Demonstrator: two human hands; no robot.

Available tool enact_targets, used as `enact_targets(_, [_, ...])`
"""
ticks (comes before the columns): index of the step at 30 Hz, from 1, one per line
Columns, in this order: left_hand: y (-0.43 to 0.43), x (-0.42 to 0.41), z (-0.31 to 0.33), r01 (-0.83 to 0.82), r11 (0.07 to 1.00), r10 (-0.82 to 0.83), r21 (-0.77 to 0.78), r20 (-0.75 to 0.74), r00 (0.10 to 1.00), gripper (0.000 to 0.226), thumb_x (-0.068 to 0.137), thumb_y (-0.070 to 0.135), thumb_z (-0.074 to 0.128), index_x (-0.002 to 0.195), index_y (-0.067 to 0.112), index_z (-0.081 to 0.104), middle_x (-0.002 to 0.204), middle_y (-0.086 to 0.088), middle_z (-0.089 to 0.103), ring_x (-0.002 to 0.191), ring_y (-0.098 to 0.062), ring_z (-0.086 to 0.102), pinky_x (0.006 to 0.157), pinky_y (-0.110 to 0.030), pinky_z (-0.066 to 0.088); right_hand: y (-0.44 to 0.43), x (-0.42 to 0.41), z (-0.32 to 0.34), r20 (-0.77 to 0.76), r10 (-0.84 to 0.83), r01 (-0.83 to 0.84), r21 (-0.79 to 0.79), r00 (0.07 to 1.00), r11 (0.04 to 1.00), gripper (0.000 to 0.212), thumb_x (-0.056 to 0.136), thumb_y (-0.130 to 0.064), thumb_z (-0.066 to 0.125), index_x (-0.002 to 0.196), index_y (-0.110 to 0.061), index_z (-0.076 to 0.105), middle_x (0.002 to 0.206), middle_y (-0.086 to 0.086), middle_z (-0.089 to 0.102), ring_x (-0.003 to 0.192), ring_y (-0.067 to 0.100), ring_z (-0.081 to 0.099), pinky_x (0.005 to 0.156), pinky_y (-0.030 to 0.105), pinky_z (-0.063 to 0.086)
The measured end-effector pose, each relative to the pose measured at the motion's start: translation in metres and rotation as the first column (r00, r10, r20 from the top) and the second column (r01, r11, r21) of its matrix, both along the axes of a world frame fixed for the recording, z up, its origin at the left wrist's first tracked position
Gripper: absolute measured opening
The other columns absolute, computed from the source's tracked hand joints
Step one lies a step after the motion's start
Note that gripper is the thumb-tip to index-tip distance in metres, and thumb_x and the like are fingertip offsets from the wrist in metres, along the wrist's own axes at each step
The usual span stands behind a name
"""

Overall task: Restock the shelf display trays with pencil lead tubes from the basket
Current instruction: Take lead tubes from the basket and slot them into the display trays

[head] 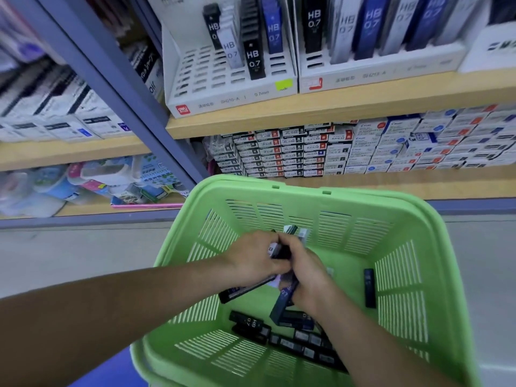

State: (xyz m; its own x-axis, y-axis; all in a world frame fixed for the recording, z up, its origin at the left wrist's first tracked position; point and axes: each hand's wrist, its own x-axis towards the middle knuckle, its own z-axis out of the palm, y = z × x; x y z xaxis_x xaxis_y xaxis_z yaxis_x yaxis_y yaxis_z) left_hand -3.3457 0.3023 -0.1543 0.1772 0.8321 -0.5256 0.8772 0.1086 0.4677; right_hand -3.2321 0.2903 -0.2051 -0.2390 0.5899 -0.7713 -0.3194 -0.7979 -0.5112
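Nearest: left hand [251, 259], right hand [308, 277], both curled round bundle of lead tubes [283, 300] inside green basket [245, 181].

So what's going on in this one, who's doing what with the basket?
A person has both hands down in a green basket in front of a stationery shelf. The left hand holds a bunch of pencil lead tubes, and the right hand grips a dark blue tube. More loose tubes lie on the basket floor. On the shelf, the left display tray has mostly empty slots.
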Motion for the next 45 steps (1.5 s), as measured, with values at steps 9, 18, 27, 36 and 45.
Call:
enact_targets(9, [0.007, -0.032, 0.048, -0.067, 0.994, 0.056, 0.083, 0.132, 0.99, 0.043, 0.087, 0.04, 0.064, 0.128, 0.029, 0.058, 0.131, 0.012, 0.054, 0.118, -0.005, 0.051, 0.096, -0.021, 0.036, 0.006, 0.01, 0.034, -0.156, 0.072, -0.063, 0.061, 0.985, 0.996, 0.017, 0.092, -0.022, 0.061, 0.096, -0.006, 0.064, 0.071, 0.008, 0.064, 0.057, 0.02, 0.06, 0.052, 0.027, 0.049])
enact_targets(18, [0.026, -0.023, 0.04, -0.784, 0.612, 0.606, 0.104, 0.576, 0.549, 0.032, 0.078, 0.038, 0.076, 0.089, 0.016, 0.056, 0.062, 0.002, 0.051, 0.053, -0.015, 0.043, 0.06, -0.027, 0.039, 0.002, -0.004, 0.055, -0.204, 0.101, -0.076, 0.125, 0.974, 0.989, 0.023, 0.086, -0.017, 0.064, 0.106, -0.009, 0.055, 0.086, 0.012, 0.063, 0.075, 0.027, 0.062, 0.052, 0.026, 0.051])
enact_targets(27, [0.04, -0.007, 0.043, -0.755, 0.656, 0.611, -0.015, 0.597, 0.519, 0.02, 0.089, 0.03, 0.066, 0.086, 0.02, 0.049, 0.051, 0.002, 0.053, 0.044, -0.013, 0.046, 0.048, -0.024, 0.038, 0.003, -0.011, 0.065, -0.099, 0.085, -0.053, 0.295, 0.991, 0.954, 0.014, 0.082, -0.006, 0.073, 0.096, -0.009, 0.069, 0.087, 0.017, 0.074, 0.067, 0.022, 0.065, 0.059, 0.031, 0.055])
enact_targets(36, [0.022, -0.03, 0.079, -0.003, 0.899, 0.263, -0.437, 0.536, 0.802, 0.025, 0.088, 0.007, 0.063, 0.111, 0.016, 0.062, 0.071, 0.003, 0.057, 0.052, -0.007, 0.042, 0.038, -0.015, 0.024, 0.03, 0.019, 0.107, -0.269, -0.159, 0.262, 0.41, 0.95, 0.874, 0.007, 0.087, -0.006, 0.064, 0.091, -0.01, 0.068, 0.084, 0.008, 0.075, 0.071, 0.018, 0.07, 0.066, 0.038, 0.059])
enact_targets(45, [0.041, -0.037, 0.098, 0.187, 0.961, -0.105, -0.204, 0.358, 0.928, 0.007, 0.083, 0.016, 0.072, 0.087, 0.021, 0.07, 0.074, 0.005, 0.064, 0.057, -0.007, 0.049, 0.055, -0.023, 0.036, 0.046, 0.044, 0.126, -0.348, -0.188, 0.344, 0.469, 0.918, 0.813, 0.022, 0.071, -0.015, 0.068, 0.092, -0.009, 0.065, 0.084, 0.01, 0.074, 0.082, 0.021, 0.072, 0.073, 0.035, 0.059])
